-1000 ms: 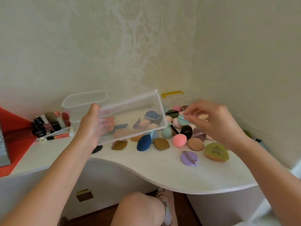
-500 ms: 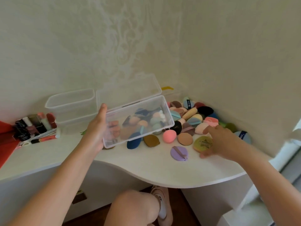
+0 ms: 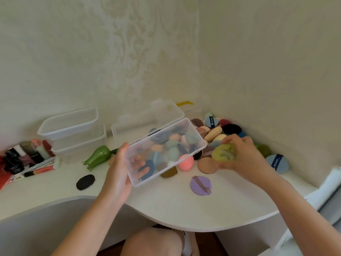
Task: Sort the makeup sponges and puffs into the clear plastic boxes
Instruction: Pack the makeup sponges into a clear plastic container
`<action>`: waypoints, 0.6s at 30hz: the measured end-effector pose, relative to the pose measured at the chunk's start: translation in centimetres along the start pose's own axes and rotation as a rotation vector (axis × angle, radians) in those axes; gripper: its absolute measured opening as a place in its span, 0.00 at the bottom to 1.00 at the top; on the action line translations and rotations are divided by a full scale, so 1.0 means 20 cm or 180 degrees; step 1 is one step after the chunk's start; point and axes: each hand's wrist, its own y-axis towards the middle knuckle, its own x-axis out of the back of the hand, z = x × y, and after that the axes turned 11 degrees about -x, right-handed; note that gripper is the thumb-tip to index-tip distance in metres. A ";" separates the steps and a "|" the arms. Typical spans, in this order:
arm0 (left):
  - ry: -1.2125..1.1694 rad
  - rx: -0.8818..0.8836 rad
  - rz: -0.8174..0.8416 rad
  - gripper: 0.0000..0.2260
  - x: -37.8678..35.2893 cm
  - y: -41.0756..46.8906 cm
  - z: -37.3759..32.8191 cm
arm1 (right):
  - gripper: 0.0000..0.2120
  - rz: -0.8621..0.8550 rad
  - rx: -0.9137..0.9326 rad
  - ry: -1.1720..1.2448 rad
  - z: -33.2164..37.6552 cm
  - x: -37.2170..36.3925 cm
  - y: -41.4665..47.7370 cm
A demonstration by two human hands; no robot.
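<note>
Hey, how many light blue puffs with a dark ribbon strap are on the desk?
2. The back blue puff stands at the far end of the pile; the right blue puff lies flat beyond the right hand. Others may be buried.

Black puff (image 3: 199, 156) half behind clear box (image 3: 140, 150)

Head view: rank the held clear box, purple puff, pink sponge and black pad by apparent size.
1. clear box, by far the largest, though held up nearer the camera.
2. purple puff.
3. pink sponge and black pad look about alike; the sponge lies farther back, so I leave them unranked.
</note>
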 end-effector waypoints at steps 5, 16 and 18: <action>-0.0059 -0.0295 0.0151 0.19 -0.03 -0.01 -0.05 | 0.20 -0.0794 0.0388 0.1475 0.12 0.18 -0.01; -0.0325 -0.0308 0.0253 0.14 -0.11 -0.07 -0.04 | 0.21 0.0035 0.2243 0.0596 0.61 -0.11 -0.14; -0.0256 -0.0318 0.0339 0.15 -0.09 -0.07 -0.03 | 0.25 0.0180 0.2082 0.0343 0.64 -0.17 -0.17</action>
